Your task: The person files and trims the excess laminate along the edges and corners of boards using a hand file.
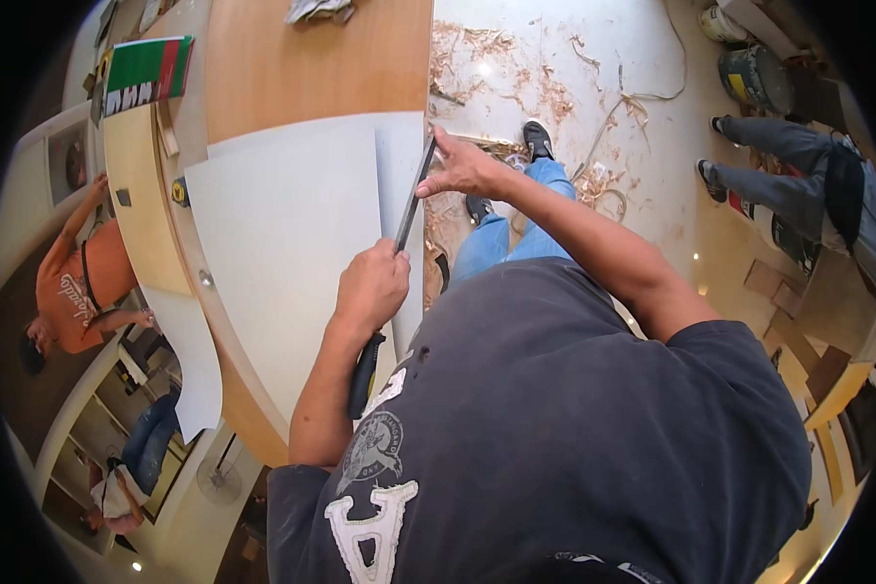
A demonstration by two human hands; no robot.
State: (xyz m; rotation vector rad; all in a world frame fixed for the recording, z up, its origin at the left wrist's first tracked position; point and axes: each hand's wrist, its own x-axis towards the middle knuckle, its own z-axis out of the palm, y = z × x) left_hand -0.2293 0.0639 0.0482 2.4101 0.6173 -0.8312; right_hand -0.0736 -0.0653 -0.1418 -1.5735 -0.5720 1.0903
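A long, narrow dark metal file [416,202] lies slantwise along the right edge of a white sheet [282,185]. My left hand [372,284] is closed around its near end, so any handle there is hidden. At the far end, my right hand [462,167] grips the file, its thumb on the near side and its fingers towards the tip. A narrower strip of white sheet [395,165] shows beneath, beside the board edge. Under my left forearm sits a black and yellow tool [365,375], partly covered; its kind I cannot make out.
A wooden panel [316,68] adjoins the white sheet, with a crumpled cloth [319,10] on it. Wood shavings [550,97] and a cable [608,122] litter the floor. At left, a person in orange [92,273] stands by a board; another person [808,161] stands right, near buckets [754,80].
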